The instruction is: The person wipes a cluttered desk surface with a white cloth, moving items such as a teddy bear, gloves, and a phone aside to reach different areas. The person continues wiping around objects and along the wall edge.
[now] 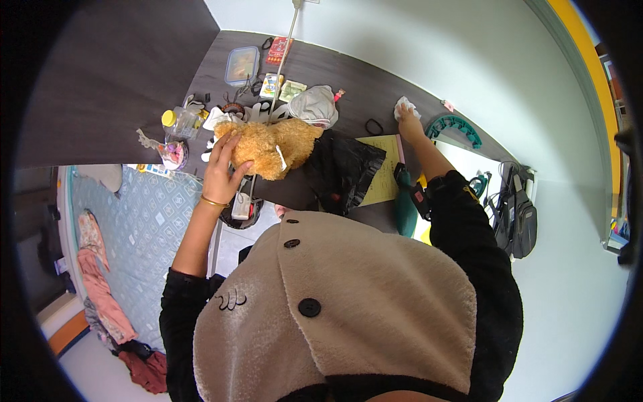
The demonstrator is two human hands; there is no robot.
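My left hand is on a curly golden-brown plush toy at the desk's front left, thumb and fingers around one end of it. The toy lies on its side, with a small white tag showing. Farther off to the right, my right hand presses a crumpled white tissue against the dark desk top, near the wall. Its fingertips are partly hidden by the tissue. Left of that hand lies a black hair tie. Beside the toy, a black plastic bag partly covers a yellow sheet.
A yellow-capped bottle, a lidded food box and a grey cloth cap stand among small items on the left. A white cable runs down across the desk. To the right are a curved green object and a hanging dark bag.
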